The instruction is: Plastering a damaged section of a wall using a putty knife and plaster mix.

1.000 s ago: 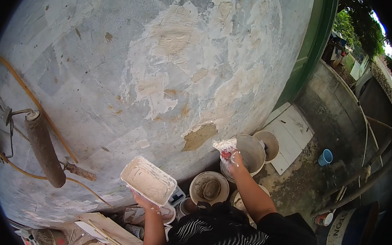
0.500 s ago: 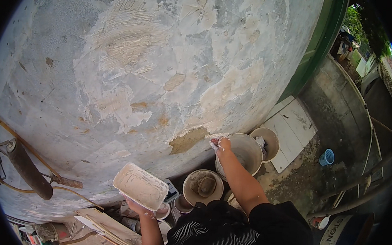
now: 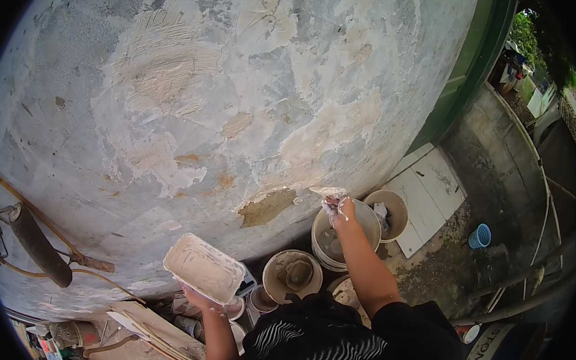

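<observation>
My left hand [image 3: 199, 298] grips a white rectangular tub [image 3: 205, 265] from below, its inside coated with pale putty. My fingers are wrapped around the near edge, partly hidden under it. My right hand [image 3: 343, 210], smeared with white putty, is closed around a putty knife [image 3: 327, 192]; pale putty covers its blade and a reddish bit of handle shows. The blade is close to the patchy, putty-daubed wall [image 3: 193, 108], right of a bare brownish patch [image 3: 268, 207]. Whether it touches the wall, I cannot tell.
Below my right hand stands a large bucket [image 3: 327, 238], beside a smaller one [image 3: 398, 210] holding a crumpled cloth. Another bucket [image 3: 274, 271] sits between my arms. A paint roller [image 3: 40, 244] is at left, a blue basket [image 3: 480, 236] and dark drum [image 3: 505, 352] at right.
My right hand and putty knife have shifted slightly right, and the blade now shows plainly above my fingers. The tub in my left hand has risen a little. The view has shifted slightly.
</observation>
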A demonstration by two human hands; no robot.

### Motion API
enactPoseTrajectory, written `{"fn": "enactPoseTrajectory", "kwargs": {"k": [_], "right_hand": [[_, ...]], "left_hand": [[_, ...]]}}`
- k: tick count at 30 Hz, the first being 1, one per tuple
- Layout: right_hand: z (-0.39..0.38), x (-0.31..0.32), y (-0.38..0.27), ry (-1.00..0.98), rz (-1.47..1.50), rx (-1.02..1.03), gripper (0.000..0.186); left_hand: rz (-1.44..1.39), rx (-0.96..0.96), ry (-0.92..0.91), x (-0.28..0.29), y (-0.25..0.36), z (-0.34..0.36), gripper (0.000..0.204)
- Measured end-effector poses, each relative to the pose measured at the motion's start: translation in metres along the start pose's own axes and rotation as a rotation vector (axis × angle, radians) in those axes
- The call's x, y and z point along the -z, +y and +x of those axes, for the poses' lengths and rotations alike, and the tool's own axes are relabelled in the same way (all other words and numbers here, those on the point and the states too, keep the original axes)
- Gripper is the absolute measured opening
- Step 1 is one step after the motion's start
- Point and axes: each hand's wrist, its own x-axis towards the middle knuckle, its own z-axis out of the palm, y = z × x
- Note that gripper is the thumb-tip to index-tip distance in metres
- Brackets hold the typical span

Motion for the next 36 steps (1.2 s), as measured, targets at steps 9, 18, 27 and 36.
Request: {"fn": "enactPoseTrajectory", "kwargs": {"k": [9,18,27,36], "right_hand": [[0.002,0.002,0.069,-0.063,-0.065,-0.169,0.016],[-0.011,-0.032,0.03,-0.203,0.074,-0.136,0.012],[-0.019,0.022,0.035,-0.121,-0.065,-0.178,0.013],[0.029,0.026,0.085,-0.012,-0.193,-0.243,0.015]], "left_hand": [[-0.011,-0.038,-0.02,0.004,-0.002,-0.006,0.052],[-0.029,-0.014,-0.16,-0.001,0.001,-0.014,0.053],[0.003,-0.002,0.085,-0.019,-0.01,-0.02,0.051],[-0.086,-0.02,0.184,-0.007,0.006,-0.023,0.052]]}}
